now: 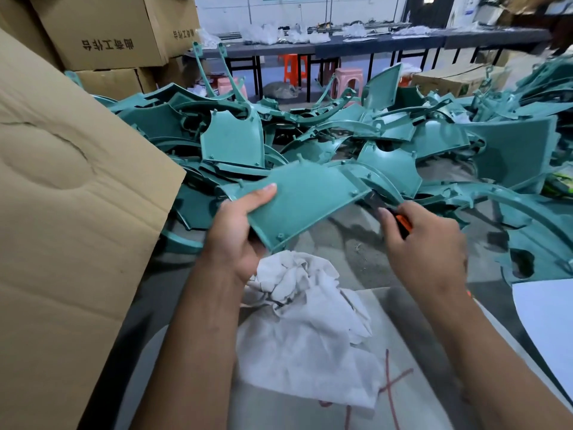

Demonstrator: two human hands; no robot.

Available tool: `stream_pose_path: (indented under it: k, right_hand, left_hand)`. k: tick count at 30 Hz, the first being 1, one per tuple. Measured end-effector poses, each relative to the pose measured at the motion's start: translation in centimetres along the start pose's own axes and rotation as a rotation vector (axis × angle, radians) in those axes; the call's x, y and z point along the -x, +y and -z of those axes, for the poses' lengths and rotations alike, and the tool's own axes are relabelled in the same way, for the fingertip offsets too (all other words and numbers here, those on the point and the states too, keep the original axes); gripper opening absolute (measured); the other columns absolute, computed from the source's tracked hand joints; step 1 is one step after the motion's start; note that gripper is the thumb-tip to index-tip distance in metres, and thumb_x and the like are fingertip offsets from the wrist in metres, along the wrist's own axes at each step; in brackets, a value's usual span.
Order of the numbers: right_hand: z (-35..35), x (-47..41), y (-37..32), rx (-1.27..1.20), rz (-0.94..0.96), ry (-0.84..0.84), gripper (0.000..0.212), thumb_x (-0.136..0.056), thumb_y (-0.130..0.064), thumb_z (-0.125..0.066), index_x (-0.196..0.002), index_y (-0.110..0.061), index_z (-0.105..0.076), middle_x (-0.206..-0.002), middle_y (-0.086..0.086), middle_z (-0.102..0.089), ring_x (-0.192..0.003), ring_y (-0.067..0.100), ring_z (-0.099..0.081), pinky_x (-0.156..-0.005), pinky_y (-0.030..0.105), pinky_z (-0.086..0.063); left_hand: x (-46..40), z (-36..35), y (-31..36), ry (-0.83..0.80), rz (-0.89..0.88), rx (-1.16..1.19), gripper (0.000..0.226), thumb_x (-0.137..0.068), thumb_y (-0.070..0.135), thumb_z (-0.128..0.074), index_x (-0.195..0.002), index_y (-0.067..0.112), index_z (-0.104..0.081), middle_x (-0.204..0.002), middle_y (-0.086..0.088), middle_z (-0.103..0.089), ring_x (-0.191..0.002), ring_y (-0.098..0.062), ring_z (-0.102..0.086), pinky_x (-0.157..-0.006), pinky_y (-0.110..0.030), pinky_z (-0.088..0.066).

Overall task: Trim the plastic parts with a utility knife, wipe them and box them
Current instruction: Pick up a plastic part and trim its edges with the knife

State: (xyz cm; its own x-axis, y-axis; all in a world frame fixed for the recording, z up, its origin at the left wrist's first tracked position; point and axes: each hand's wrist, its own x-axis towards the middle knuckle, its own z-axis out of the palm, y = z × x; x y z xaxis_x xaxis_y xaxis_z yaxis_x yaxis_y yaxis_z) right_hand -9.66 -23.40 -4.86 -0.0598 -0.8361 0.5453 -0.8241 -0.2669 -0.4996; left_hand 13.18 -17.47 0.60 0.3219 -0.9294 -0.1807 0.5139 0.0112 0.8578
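the work looks to be at the trimming step, with most of the job left. in the middle of the frame the left hand (235, 240) grips a teal plastic panel (297, 200) by its lower left corner, thumb flat on top and fingers curled under. the right hand (428, 246) is wrapped around an orange utility knife (403, 226), whose tip meets the panel's right edge just above the hand. below the panel lies a crumpled white rag (307, 311), touching nothing but the table, so wiping seems not yet begun on this piece. a big pile of teal parts (387, 131) fills the upper middle and right, apparently waiting. a cardboard box flap (71, 193) stands at the left; its inside is hidden, so how many are boxed cannot be told.
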Motion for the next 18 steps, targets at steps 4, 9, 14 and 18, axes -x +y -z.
stream_pose_path:
  k: [4, 9, 14, 18]
  right_hand:
    - [0.3, -0.3, 0.9, -0.022, -0.085, 0.096, 0.04, -0.105, -0.051, -0.05, -0.088, -0.019, -0.066, -0.062, -0.006, -0.056, -0.056, 0.016, -0.052, -0.052, 0.028, -0.032]
    - [0.4, 1.2, -1.8, -0.369, 0.35, 0.123, 0.029, -0.106, -0.033, -0.054, -0.084, -0.016, -0.061, -0.061, -0.01, -0.051, -0.053, 0.009, -0.049, -0.051, 0.026, -0.035]
    - [0.1, 1.0, -1.5, -0.323, 0.278, 0.087, 0.034, -0.108, -0.036, -0.051, -0.078, -0.019, -0.052, -0.056, -0.011, -0.043, -0.049, 0.01, -0.042, -0.049, 0.03, -0.028]
    - [-0.3, 0.3, 0.0, 0.039, -0.023, -0.063, 0.044, -0.101, -0.058, -0.048, -0.076, -0.022, -0.056, -0.057, -0.002, -0.054, -0.056, 0.023, -0.053, -0.052, 0.03, -0.034]
  left_hand:
    - [0.0, 0.5, 0.4, 0.026, -0.08, -0.011, 0.051, -0.087, 0.007, -0.071, -0.136, 0.008, -0.058, -0.121, -0.011, -0.073, -0.111, -0.034, -0.071, -0.092, -0.06, -0.056]
    - [-0.1, 0.5, -0.2, 0.075, -0.077, -0.004, 0.048, -0.088, 0.005, -0.071, -0.135, 0.008, -0.058, -0.118, -0.009, -0.075, -0.109, -0.031, -0.072, -0.092, -0.055, -0.058]
    - [0.2, 1.2, 0.3, -0.085, 0.008, 0.046, 0.051, -0.075, 0.017, -0.07, -0.125, 0.006, -0.068, -0.119, -0.015, -0.074, -0.107, -0.035, -0.072, -0.088, -0.056, -0.059]
    - [0.3, 2.2, 0.7, -0.159, -0.044, 0.074, 0.045, -0.081, 0.018, -0.066, -0.123, 0.004, -0.068, -0.118, -0.017, -0.073, -0.101, -0.033, -0.074, -0.076, -0.046, -0.063]
